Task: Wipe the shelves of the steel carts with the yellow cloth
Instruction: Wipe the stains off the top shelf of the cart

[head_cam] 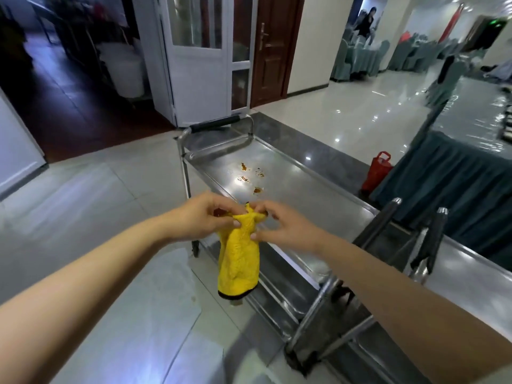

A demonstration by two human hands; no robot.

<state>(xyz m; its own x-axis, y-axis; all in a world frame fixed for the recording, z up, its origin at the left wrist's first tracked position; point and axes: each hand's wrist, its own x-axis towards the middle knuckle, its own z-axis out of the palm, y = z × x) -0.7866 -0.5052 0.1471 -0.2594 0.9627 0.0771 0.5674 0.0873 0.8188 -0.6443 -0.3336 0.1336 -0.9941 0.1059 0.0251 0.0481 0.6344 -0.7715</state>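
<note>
Head view: both hands are pinching the top edge of the cloth (239, 254), left hand (206, 216) and right hand (282, 228) close together, the cloth hanging long-axis down at the near edge of the cart (299, 184) shelf. Brown stains (250, 176) are lying ahead, beyond both hands, about equally near each. No readable writing showing.

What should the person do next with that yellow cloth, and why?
Probably bunch the yellow cloth, which hangs from the grip of both the left hand and the right hand, and lower it onto the brown stains on the cart's top shelf, just beyond the hands.
</note>
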